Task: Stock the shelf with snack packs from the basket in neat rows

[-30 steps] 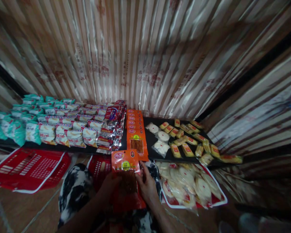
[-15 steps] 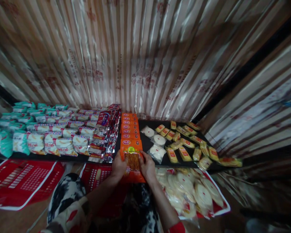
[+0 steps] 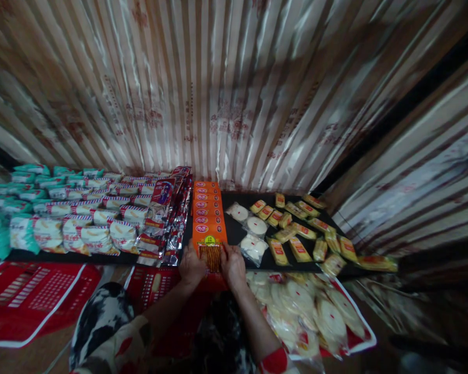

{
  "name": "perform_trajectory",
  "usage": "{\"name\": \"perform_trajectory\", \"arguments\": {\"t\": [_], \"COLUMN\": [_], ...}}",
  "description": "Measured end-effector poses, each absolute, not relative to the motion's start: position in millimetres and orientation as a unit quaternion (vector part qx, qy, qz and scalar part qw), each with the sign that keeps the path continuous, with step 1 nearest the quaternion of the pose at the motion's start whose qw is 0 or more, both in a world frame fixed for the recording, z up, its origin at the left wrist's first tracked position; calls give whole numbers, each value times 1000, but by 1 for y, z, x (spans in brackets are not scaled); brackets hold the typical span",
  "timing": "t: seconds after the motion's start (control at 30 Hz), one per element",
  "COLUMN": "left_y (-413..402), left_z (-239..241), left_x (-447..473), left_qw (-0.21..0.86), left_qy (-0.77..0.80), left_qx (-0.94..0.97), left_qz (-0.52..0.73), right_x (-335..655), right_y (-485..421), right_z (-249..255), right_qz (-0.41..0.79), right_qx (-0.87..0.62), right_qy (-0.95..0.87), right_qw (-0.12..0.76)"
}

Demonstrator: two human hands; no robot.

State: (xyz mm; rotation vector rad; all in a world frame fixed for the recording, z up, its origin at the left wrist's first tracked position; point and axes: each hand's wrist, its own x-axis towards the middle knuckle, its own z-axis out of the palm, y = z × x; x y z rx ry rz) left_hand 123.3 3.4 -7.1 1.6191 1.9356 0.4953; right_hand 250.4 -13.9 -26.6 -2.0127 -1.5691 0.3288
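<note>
My left hand (image 3: 192,266) and my right hand (image 3: 233,266) grip opposite sides of an orange snack packet (image 3: 210,255) at the front edge of the black shelf. Through its clear window, brown strips of food show. Both hands are closed, with thumbs near the window; the packet's lower end is dim. Behind it, a row of overlapping orange packets (image 3: 207,212) runs to the back of the shelf. Silver and maroon packets (image 3: 167,213) stand to the left of the row. Round white packs in clear wrap (image 3: 256,225) lie to its right.
Teal and white bags (image 3: 47,234) fill the shelf's left side. Yellow packets (image 3: 298,249) lie scattered at right. Below the shelf are red baskets (image 3: 27,296), one at right holding round, pale wrapped packs (image 3: 296,306). A striped curtain (image 3: 226,104) hangs behind.
Both hands stay on the orange packet. My right hand has moved slightly left, and the packet's lower end shows less than before. The view has shifted slightly.
</note>
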Motion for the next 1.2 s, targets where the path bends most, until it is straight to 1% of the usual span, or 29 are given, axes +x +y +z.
{"name": "perform_trajectory", "arguments": {"t": [0.1,0.2,0.27,0.37,0.5,0.6,0.67,0.83,1.0,1.2], "left_y": [-3,-6,-5,5,19,23,23,22,23,22], "left_z": [0,5,5,-3,-25,-39,-44,-42,-40,-40], "left_x": [125,131,138,148,152,151,151,152,152,151], "left_qw": [197,90,63,56,57,54,50,42,46,42], "left_qy": [713,631,582,575,578,576,577,579,580,572], "left_qx": [645,736,776,781,782,784,783,784,782,782], "left_qz": [194,226,235,237,228,227,226,222,223,244], "right_x": [250,250,250,250,250,249,247,242,244,251], "right_y": [-14,-14,-14,-14,-15,-15,-13,0,10,13], "right_z": [-25,-25,-26,-27,-30,-32,-33,-42,-56,-60], "right_qz": [125,126,128,125,118,84,57,42,58,61], "right_qx": [-752,-754,-753,-747,-747,-741,-730,-732,-717,-706], "right_qy": [-584,-577,-574,-578,-578,-591,-599,-569,-588,-593], "right_qw": [280,288,294,304,308,307,323,372,370,382]}}
